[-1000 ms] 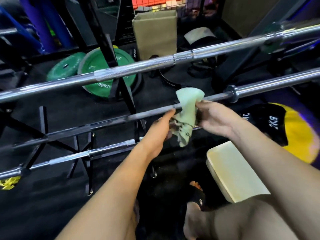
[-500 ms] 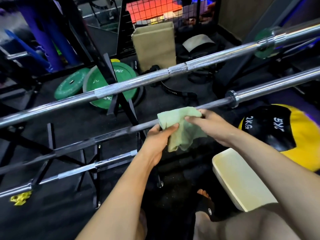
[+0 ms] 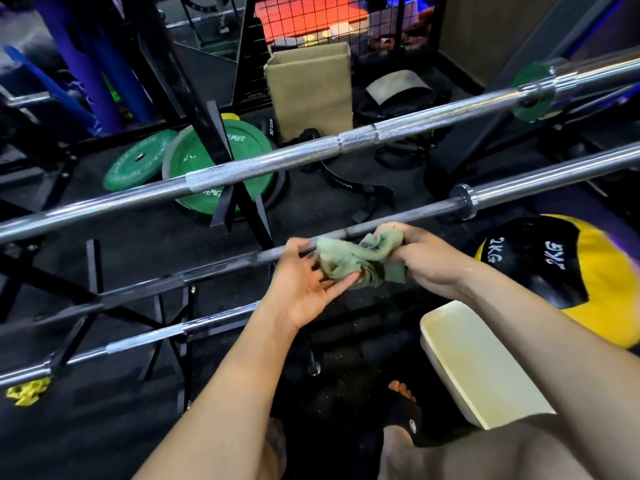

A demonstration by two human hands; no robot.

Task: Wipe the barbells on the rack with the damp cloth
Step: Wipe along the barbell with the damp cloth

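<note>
While the left hand (image 3: 304,284) is lying palm-up just below the middle barbell (image 3: 221,268), its fingers (image 3: 341,284) are spreading nearly straight and sliding under the bunched green cloth (image 3: 349,259), supporting it without closing round it. Just to the right, the right hand (image 3: 420,258) is gripping the other end of the cloth, its fingers curling tightly over the crumpled fabric. The cloth is sitting between the two hands, touching the front of the middle barbell's dark shaft, short of the collar (image 3: 464,201).

Above it, the upper barbell (image 3: 311,150) is slanting across the black rack (image 3: 221,157), and a lower barbell (image 3: 145,339) is resting nearer the floor at the left. A pale rectangular tub (image 3: 481,368) is sitting by the right forearm; its contents cannot be made out.

Green weight plates (image 3: 214,157) are leaning on the dark rubber floor (image 3: 86,427), a tan box (image 3: 311,91) is standing behind, and a black-and-yellow medicine ball (image 3: 568,271) is lying at the right.
</note>
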